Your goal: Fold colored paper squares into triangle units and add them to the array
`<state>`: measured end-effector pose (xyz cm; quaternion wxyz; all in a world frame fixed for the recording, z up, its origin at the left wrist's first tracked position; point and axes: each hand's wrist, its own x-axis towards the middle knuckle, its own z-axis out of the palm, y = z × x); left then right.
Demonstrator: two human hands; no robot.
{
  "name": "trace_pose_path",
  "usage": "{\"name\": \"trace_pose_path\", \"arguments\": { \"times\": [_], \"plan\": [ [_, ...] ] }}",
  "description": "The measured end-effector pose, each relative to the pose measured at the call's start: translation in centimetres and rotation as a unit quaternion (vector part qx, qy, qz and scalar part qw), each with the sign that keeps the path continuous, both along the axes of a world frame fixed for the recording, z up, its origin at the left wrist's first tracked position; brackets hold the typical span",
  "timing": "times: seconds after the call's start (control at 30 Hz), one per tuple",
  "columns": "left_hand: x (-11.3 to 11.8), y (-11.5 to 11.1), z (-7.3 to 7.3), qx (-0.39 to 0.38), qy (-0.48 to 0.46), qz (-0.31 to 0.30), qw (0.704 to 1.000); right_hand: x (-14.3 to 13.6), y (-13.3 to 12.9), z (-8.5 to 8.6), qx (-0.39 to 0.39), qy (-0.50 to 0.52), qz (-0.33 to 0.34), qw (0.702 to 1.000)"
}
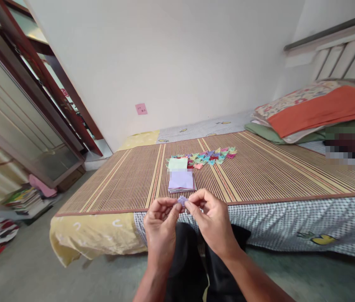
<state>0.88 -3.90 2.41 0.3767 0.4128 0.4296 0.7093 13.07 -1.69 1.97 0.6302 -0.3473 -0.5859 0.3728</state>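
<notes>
A small piece of folded purple paper (pixel 182 200) is pinched between my two hands, just in front of the bed's edge. My left hand (pixel 161 216) grips its left side with thumb and fingers. On its right side, my right hand (pixel 210 218) closes thumb and forefinger. Beyond the hands lies a stack of square paper sheets (pixel 180 181), purple on top. A pale green paper (pixel 178 163) sits just behind that stack. Many small folded paper pieces (pixel 212 157) in mixed colours spread in a band to the right and behind.
A striped woven mat (pixel 127 180) covers the bed, over yellow and checked sheets. Pillows with an orange cloth (pixel 325 110) lie at the right. A pink note (pixel 141 109) is on the white wall. Piled magazines (pixel 23 199) stand on the floor at left.
</notes>
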Motion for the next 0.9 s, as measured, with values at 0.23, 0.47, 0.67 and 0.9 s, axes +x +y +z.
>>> {"name": "trace_pose_path", "arguments": {
  "times": [0.23,0.47,0.67,0.9],
  "plan": [
    [-0.8,0.8,0.1,-0.057,-0.043,-0.107,0.992,0.3,0.1,0.0,0.001,-0.011,0.008,1.000],
    [-1.3,0.4,-0.3,-0.043,0.003,-0.115,0.992,0.8,0.0,0.4,-0.013,-0.043,0.053,0.998],
    [-1.1,0.0,-0.2,-0.026,0.038,-0.110,0.993,0.9,-0.6,0.8,-0.022,-0.092,0.075,0.993],
    [-0.4,0.0,-0.6,-0.042,-0.013,-0.130,0.990,0.9,-0.4,0.2,-0.038,-0.084,0.083,0.992]
  ]
}}
